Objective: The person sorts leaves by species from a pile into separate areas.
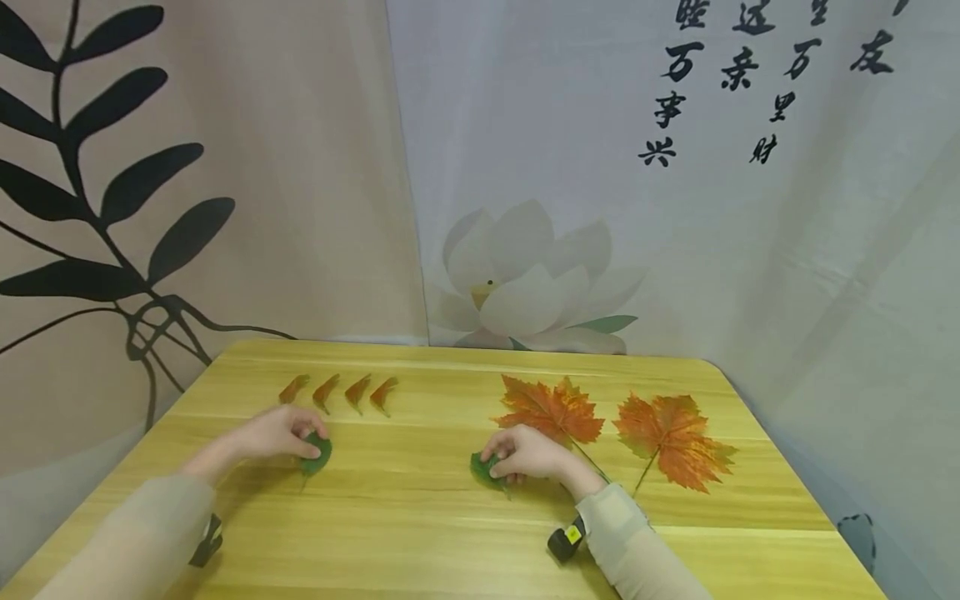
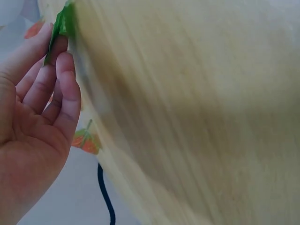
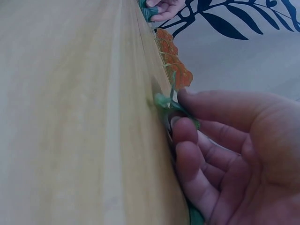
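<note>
Lying in a neat row toward the far side of the bench (image 1: pixel 405 525), four small reddish leaves (image 1: pixel 326 392) appeared set out in the head view, as did two large orange leaves (image 1: pixel 675 442) at the right. The left hand (image 1: pixel 287 431) pinched one green leaf (image 1: pixel 322 455) just in front of the row; the right hand (image 1: pixel 531 454) pinched a second green leaf (image 1: pixel 481 468) near the orange pair. The reddish and orange leaves looked done; the green ones, not yet let go, seemed to be what was left.

In the left wrist view, the left grip was drawn in narrow, thumb and fingertips pressing the green leaf between them.

In the right wrist view, thumb and forefinger nearly met on the second green leaf, the other fingers curled below. Whether either green leaf touched the bench could not be told.
</note>
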`<state>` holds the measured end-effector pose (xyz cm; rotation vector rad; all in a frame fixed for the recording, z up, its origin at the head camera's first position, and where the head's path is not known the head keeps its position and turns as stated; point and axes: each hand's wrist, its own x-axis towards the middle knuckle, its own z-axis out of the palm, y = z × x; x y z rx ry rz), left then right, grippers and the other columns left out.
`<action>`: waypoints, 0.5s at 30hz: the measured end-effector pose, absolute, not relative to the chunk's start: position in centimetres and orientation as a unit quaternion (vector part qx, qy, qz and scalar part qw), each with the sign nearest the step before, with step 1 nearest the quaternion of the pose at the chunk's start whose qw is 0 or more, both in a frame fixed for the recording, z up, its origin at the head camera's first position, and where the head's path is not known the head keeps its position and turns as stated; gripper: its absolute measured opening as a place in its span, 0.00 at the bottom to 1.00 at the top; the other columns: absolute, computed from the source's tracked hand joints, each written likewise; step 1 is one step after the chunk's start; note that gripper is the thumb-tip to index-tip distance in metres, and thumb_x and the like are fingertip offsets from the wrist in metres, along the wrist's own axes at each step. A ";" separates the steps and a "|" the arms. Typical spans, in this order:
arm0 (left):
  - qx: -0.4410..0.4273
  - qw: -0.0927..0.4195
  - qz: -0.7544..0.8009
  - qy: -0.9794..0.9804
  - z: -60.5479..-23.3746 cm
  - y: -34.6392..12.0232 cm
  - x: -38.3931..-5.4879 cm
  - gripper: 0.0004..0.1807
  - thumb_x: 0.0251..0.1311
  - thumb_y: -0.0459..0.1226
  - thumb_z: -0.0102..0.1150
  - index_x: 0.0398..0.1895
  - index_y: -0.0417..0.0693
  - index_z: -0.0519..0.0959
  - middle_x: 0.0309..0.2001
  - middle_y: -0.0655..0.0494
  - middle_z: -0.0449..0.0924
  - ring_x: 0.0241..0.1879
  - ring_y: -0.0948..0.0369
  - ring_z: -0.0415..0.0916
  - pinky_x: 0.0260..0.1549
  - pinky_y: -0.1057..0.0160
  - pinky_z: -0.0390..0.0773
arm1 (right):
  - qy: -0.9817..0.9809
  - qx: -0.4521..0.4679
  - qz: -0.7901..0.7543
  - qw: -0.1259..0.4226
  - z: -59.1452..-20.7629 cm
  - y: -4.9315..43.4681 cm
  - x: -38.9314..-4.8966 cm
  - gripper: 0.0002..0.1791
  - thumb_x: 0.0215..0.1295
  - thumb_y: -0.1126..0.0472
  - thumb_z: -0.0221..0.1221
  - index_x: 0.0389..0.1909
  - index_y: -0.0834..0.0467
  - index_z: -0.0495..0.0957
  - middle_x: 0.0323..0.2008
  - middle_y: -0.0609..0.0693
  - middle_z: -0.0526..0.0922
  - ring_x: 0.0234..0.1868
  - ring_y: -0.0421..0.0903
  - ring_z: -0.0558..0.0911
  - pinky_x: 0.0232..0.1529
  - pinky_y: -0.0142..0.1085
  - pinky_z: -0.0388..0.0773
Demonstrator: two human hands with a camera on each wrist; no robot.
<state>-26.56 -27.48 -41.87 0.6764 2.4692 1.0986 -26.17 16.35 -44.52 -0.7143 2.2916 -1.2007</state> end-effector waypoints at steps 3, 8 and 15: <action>0.234 0.186 0.394 0.869 -42.1 -27.4 -26.7 0.13 0.57 0.31 0.66 0.44 0.33 0.77 0.24 0.53 0.76 0.24 0.62 0.71 0.27 0.67 0.72 | 0.831 -0.259 -0.438 0.227 -44.5 16.3 -26.2 0.08 0.61 0.66 0.64 0.41 0.57 0.83 0.24 0.49 0.77 0.19 0.42 0.77 0.20 0.34 0.76; 0.222 0.177 0.368 0.885 -42.2 -27.5 -27.2 0.13 0.55 0.31 0.67 0.42 0.36 0.78 0.25 0.54 0.74 0.27 0.60 0.68 0.27 0.65 0.70 | 0.833 -0.254 -0.437 0.227 -44.4 16.3 -26.1 0.08 0.61 0.66 0.64 0.41 0.57 0.83 0.24 0.49 0.77 0.20 0.43 0.78 0.21 0.35 0.76; 0.224 0.166 0.347 0.896 -42.5 -27.8 -27.8 0.15 0.53 0.31 0.68 0.44 0.40 0.77 0.27 0.54 0.72 0.28 0.59 0.67 0.26 0.65 0.69 | 0.833 -0.255 -0.435 0.229 -44.6 16.4 -26.2 0.08 0.61 0.65 0.64 0.42 0.55 0.83 0.23 0.48 0.78 0.20 0.43 0.78 0.21 0.34 0.77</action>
